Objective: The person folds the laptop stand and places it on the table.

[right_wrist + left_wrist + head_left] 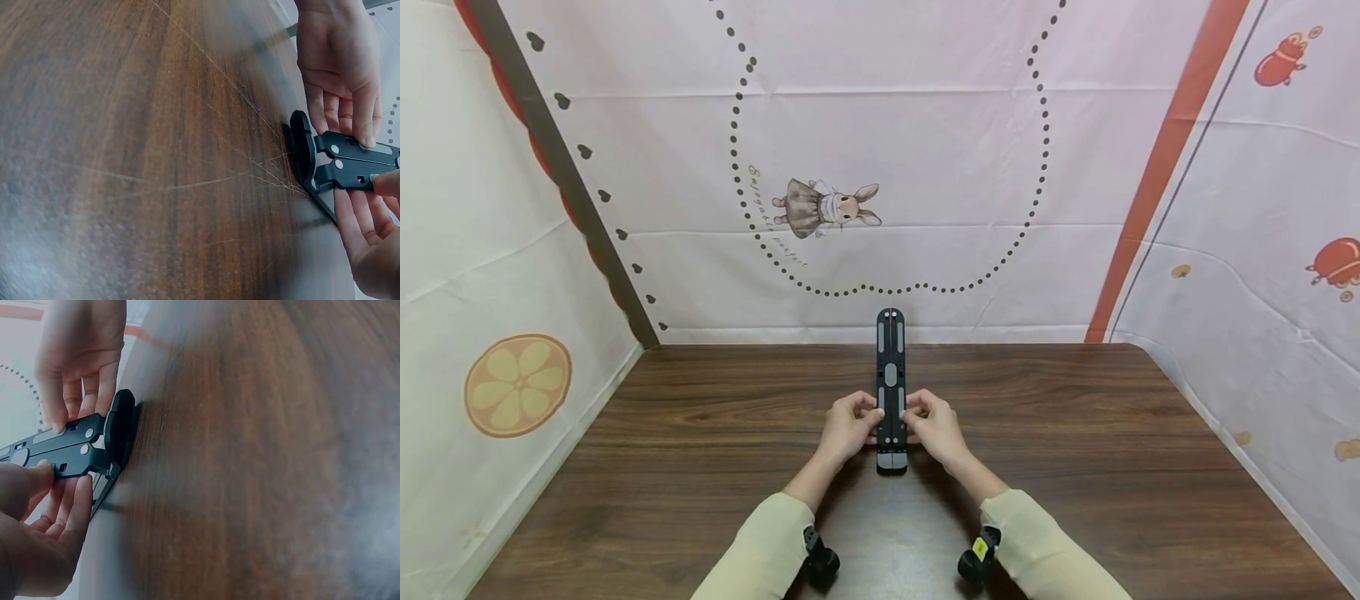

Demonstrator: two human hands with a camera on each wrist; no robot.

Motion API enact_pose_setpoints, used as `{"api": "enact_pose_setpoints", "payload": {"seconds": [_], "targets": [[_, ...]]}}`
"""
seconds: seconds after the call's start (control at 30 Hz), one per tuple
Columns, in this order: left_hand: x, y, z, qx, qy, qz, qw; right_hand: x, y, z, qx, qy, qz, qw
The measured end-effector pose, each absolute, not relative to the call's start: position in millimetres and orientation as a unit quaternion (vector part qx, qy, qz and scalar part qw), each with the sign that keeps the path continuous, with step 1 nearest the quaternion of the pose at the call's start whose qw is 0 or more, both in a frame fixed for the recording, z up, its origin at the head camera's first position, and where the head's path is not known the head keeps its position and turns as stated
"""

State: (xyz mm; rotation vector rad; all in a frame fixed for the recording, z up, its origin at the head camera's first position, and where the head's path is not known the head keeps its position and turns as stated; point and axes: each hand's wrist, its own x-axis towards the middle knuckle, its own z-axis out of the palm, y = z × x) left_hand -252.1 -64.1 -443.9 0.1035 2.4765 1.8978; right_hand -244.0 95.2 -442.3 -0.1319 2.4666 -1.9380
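A black folded laptop stand (891, 343) with grey pads points away from me, midway across the wooden table. My left hand (847, 427) pinches its left arm near the close end, thumb on top and fingers beneath. On the other side my right hand (936, 428) holds the right arm the same way. Both wrist views show the two arms side by side with a thin gap between them. An upturned lip (119, 428) stands at the near end, and a thin lower bar (324, 208) slants under the arms.
The brown wooden table (715, 467) spreads out on both sides of the stand. Printed white cloth (925, 167) hangs behind its back edge and along the left and right sides. Dark wrist cameras (822, 562) sit at both sleeves.
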Motion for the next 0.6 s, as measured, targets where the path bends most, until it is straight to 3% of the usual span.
{"api": "enact_pose_setpoints", "payload": {"seconds": [0.27,0.6], "targets": [[-252.1,-61.2,-443.5,0.038,0.8,0.599,-0.005,-240.8,93.5,-438.6,-0.034,0.785,-0.618,-0.011],[-253.3,-60.7,-446.6,0.037,0.809,0.587,-0.015,-244.3,97.5,-439.0,-0.024,0.79,-0.612,0.016]]}}
